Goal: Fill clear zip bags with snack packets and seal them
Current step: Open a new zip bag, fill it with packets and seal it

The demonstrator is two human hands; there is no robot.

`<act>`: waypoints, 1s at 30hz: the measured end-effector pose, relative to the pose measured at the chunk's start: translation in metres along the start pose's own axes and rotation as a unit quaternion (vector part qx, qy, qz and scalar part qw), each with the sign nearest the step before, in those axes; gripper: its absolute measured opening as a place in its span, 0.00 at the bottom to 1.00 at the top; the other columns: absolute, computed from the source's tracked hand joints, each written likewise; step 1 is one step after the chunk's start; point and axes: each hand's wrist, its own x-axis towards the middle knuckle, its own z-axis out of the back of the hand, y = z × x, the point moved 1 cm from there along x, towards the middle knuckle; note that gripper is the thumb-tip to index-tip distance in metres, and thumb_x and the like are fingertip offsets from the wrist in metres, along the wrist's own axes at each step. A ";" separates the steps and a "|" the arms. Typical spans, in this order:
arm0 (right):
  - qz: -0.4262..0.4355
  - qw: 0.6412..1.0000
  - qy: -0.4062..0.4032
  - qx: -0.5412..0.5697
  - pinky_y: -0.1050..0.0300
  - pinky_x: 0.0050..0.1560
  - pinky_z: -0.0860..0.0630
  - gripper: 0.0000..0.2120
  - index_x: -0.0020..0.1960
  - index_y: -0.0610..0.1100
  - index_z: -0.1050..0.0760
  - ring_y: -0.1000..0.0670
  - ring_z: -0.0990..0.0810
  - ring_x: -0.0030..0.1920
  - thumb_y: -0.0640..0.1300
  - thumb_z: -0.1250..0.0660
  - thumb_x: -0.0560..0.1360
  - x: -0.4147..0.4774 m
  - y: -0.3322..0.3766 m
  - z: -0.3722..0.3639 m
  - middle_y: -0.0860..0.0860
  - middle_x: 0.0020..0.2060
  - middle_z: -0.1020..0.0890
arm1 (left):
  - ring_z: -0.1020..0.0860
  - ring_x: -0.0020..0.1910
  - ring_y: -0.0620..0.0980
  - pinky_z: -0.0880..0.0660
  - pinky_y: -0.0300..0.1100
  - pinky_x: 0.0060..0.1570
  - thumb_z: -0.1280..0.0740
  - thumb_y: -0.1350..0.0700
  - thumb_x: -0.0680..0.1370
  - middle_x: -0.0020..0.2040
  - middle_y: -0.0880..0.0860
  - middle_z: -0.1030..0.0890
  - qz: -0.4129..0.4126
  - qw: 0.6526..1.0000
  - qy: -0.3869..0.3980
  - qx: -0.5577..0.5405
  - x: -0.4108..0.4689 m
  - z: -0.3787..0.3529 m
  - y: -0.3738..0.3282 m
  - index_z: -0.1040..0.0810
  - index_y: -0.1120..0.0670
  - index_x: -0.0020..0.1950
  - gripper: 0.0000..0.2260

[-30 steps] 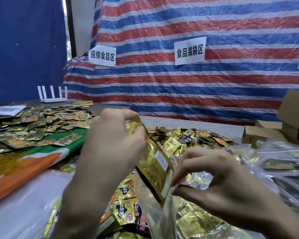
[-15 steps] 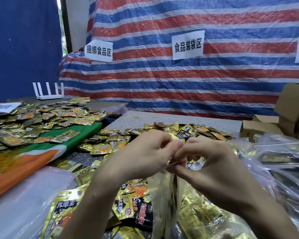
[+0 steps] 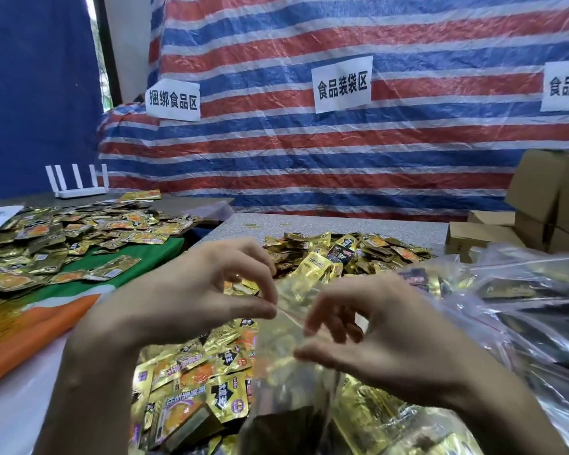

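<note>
Watching remotely: L hand [image 3: 211, 290] pinches the top edge of the clear plastic zip bag [image 3: 286, 382] btwn thumb and forefinger, right at the left end of its red-lined zip strip. R hand [image 3: 385, 333] sits at the other end of the strip, fingers curled over it and thumb below. There's motion blur there, so I can't tell if it's actually clamped on the plastic or just framing it.

The bag hangs btwn both hands, mouth up, body drooping toward me w/ gold packets showing thru it. I reckon it's held high so the contents settle at the bottom and the strip stays free to press.

My read: filling's done for this bag and sealing is the step in hand. I can't tell how much of the zip is shut. Next move calls for a firm pinch run along the strip, end to end.

Loose gold foil snack packets [image 3: 194, 372] lie heaped on the grey speckled table [image 3: 342, 224] directly under the bag, handy for the next fill. Filled clear bags [image 3: 513, 310] pile up at right, near brown cardboard boxes [image 3: 539, 198]. More packets cover a green-and-orange cloth [image 3: 165, 249] at left.
</note>
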 end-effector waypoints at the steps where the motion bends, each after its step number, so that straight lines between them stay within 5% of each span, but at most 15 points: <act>1: -0.014 0.999 0.046 -0.011 0.64 0.34 0.28 0.11 0.38 0.52 0.20 0.56 0.23 0.36 0.59 0.27 0.69 0.000 -0.003 0.001 0.58 0.31 0.22 | 0.22 0.53 0.39 0.27 0.32 0.53 0.29 0.42 0.68 0.50 0.39 0.22 0.008 1.000 0.005 -0.021 -0.001 0.002 0.004 0.15 0.43 0.40 0.07; 5: -0.061 0.990 0.123 -0.044 0.68 0.48 0.28 0.05 0.39 0.53 0.19 0.62 0.23 0.47 0.51 0.26 0.72 0.000 -0.018 0.006 0.60 0.39 0.19 | 0.20 0.47 0.45 0.21 0.47 0.49 0.28 0.46 0.69 0.43 0.44 0.18 0.025 0.998 0.004 -0.058 -0.005 0.010 0.017 0.14 0.42 0.41 0.04; 10: -0.043 0.996 0.071 -0.041 0.60 0.56 0.30 0.08 0.39 0.60 0.23 0.60 0.27 0.53 0.50 0.26 0.71 0.000 -0.022 0.010 0.62 0.44 0.22 | 0.18 0.46 0.47 0.20 0.40 0.47 0.27 0.52 0.69 0.43 0.48 0.16 -0.004 0.996 0.001 -0.089 -0.006 0.014 0.020 0.13 0.46 0.43 0.05; 15: -0.104 0.992 0.036 -0.055 0.50 0.70 0.36 0.05 0.43 0.59 0.22 0.59 0.35 0.70 0.53 0.26 0.71 0.002 -0.029 0.010 0.60 0.66 0.29 | 0.17 0.39 0.51 0.21 0.37 0.39 0.23 0.58 0.64 0.38 0.56 0.17 0.017 0.987 -0.046 -0.150 -0.003 0.014 0.027 0.16 0.54 0.46 0.12; 18: -0.125 0.990 0.064 0.015 0.44 0.53 0.21 0.06 0.44 0.54 0.19 0.54 0.18 0.50 0.43 0.26 0.73 0.000 -0.035 0.013 0.54 0.47 0.16 | 0.17 0.37 0.51 0.21 0.37 0.38 0.23 0.55 0.64 0.38 0.55 0.16 0.047 0.989 -0.032 -0.135 -0.001 0.013 0.033 0.14 0.54 0.43 0.09; 21: -0.133 0.989 0.044 0.047 0.46 0.41 0.19 0.04 0.43 0.50 0.17 0.50 0.18 0.36 0.42 0.24 0.71 -0.002 -0.036 0.018 0.52 0.35 0.17 | 0.18 0.35 0.49 0.22 0.37 0.36 0.24 0.49 0.67 0.37 0.54 0.16 0.066 0.992 0.009 -0.107 -0.002 0.014 0.038 0.14 0.51 0.40 0.07; 24: -0.132 0.989 0.019 0.060 0.56 0.39 0.20 0.05 0.41 0.50 0.16 0.55 0.18 0.37 0.45 0.21 0.68 -0.002 -0.036 0.020 0.54 0.36 0.15 | 0.19 0.36 0.48 0.22 0.38 0.37 0.25 0.45 0.67 0.37 0.53 0.16 0.070 0.993 0.013 -0.093 -0.004 0.015 0.043 0.14 0.49 0.39 0.09; 30: -0.167 0.982 0.017 0.080 0.54 0.50 0.18 0.12 0.40 0.48 0.14 0.52 0.15 0.40 0.31 0.26 0.70 -0.004 -0.037 0.031 0.49 0.37 0.14 | 0.18 0.40 0.48 0.21 0.39 0.40 0.26 0.46 0.68 0.40 0.52 0.15 0.044 0.992 0.009 -0.116 -0.008 0.019 0.048 0.14 0.48 0.42 0.08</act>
